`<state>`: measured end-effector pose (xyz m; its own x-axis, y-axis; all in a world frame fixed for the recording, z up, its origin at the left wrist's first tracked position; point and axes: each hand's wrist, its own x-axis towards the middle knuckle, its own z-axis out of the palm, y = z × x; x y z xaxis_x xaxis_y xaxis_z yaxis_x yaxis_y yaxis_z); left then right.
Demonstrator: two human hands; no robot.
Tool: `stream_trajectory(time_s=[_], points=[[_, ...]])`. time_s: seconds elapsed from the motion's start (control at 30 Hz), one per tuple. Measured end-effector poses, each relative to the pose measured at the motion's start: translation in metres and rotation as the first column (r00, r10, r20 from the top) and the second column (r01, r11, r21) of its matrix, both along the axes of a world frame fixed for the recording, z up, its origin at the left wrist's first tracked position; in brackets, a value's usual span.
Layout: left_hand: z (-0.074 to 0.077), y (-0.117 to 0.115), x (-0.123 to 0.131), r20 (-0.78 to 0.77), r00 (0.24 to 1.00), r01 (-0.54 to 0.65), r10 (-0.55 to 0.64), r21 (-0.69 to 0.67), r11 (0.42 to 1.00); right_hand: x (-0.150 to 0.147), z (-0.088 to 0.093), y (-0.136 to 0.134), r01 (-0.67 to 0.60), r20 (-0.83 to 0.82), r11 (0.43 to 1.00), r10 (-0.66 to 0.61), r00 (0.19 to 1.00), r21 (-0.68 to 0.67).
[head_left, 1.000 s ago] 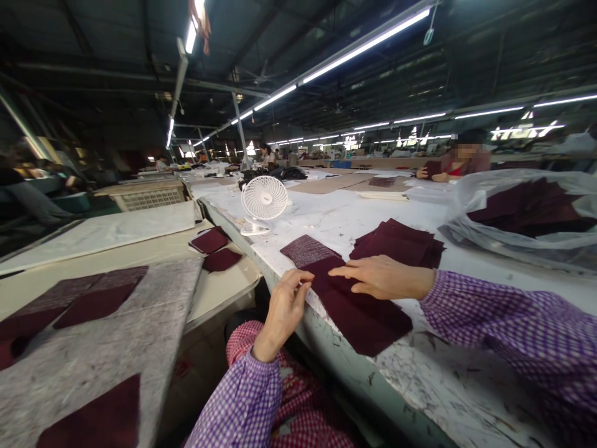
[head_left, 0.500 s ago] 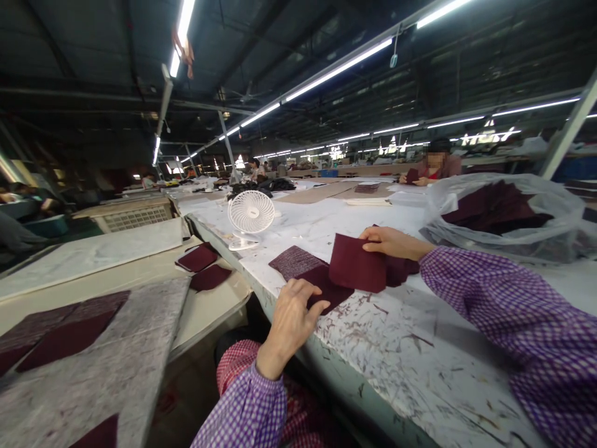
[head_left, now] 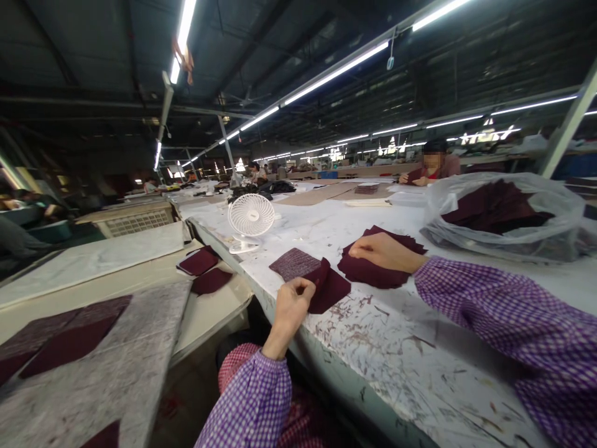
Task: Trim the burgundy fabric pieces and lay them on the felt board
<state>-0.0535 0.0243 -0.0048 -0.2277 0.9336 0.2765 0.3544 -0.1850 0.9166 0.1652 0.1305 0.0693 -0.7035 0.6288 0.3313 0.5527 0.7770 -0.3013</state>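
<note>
My left hand point(head_left: 293, 305) pinches the edge of a maroon fabric piece point(head_left: 333, 289) near the table's front edge, and part of the cloth is lifted and folded up beside the fingers. A speckled maroon piece point(head_left: 293, 264) lies just behind it. To the right, my right hand point(head_left: 385, 252) rests over a fanned pile of maroon pieces point(head_left: 380, 275), its fingertips pressed together on the top of the pile. Whether it grips a piece is hidden.
A white fan point(head_left: 250, 215) stands on the white table point(head_left: 401, 342). At the right is a clear plastic bag point(head_left: 508, 239) of maroon pieces. More pieces lie on a lower left surface point(head_left: 140, 348). Across the table a person point(head_left: 443, 167) holds maroon cloth.
My left fingers have closed on the cloth edge and raised it. The maroon piece that my right hand held up is down, and that hand is now low over the pile.
</note>
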Motion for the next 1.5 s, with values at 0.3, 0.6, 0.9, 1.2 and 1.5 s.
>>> stream_trajectory(time_s=[0.3, 0.6, 0.9, 1.2, 1.5], points=[[0.008, 0.01, -0.046, 0.832, 0.554, -0.027, 0.018, -0.003, 1.0, -0.046, -0.056, -0.014, -0.308, 0.289, 0.941, 0.259, 0.922, 0.138], [0.042, -0.014, -0.097, 0.923, 0.384, -0.437, 0.03, 0.153, 0.886, -0.045, -0.064, -0.01, -0.28, 0.272, 0.944, 0.227, 0.935, 0.175], [0.046, -0.02, -0.074, 0.55, 0.766, -0.504, 0.333, 0.192, 0.842, -0.046, -0.033, -0.027, -0.194, 0.2, 0.978, 0.174, 0.964, 0.083], [0.057, -0.025, -0.056, -0.201, 0.743, -0.546, 0.638, 0.369, 0.752, -0.052, 0.004, -0.081, -0.537, -0.424, 0.24, 0.394, 0.816, -0.809], [0.032, -0.064, -0.006, -0.61, 0.766, 0.229, 0.203, 0.555, 0.8, -0.055, -0.002, -0.067, -0.405, -0.402, 0.035, 0.055, 0.914, -0.914]])
